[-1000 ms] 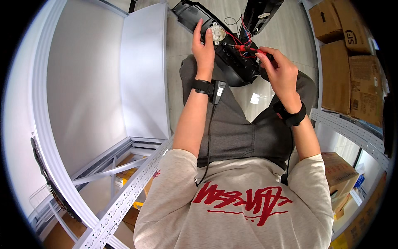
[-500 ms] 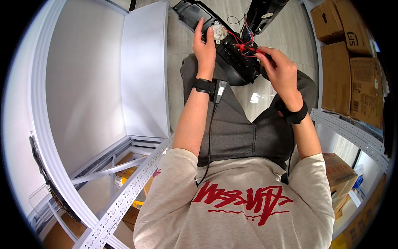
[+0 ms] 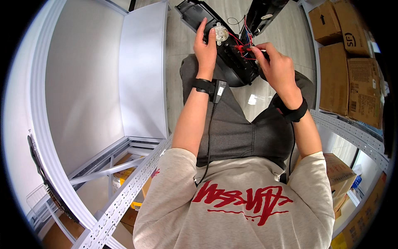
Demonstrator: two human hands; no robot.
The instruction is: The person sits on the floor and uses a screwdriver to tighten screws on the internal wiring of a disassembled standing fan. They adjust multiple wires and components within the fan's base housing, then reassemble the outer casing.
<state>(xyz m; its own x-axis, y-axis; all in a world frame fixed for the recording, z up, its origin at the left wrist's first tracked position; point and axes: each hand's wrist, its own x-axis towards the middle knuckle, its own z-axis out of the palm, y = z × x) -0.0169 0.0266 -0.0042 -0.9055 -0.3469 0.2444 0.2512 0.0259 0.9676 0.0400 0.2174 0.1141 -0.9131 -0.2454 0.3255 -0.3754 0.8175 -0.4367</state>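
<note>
A long black plastic housing (image 3: 234, 74) lies slanted over my knees at the top middle. A round whitish clear part with mounting tabs (image 3: 221, 34) sits on it. My left hand (image 3: 204, 53) grips the housing at its left side, thumb against the round part and fingers stretched along the panel. My right hand (image 3: 277, 69) is closed on the handle of a red and black screwdriver (image 3: 240, 48). The screwdriver points left toward the housing near the round part; its tip is hard to make out. Red and blue wires (image 3: 248, 38) run beside it.
Another tall black piece (image 3: 265, 16) stands beyond the housing, with wires running toward it. Cardboard boxes (image 3: 333, 79) fill a shelf on the right. A white panel (image 3: 143, 70) and perforated metal shelf rails (image 3: 120, 199) stand on the left. Pale tiled floor (image 3: 176, 39) shows between.
My right hand and the screwdriver have shifted slightly left, closer to the housing. The round part and my left hand have moved a few pixels right.
</note>
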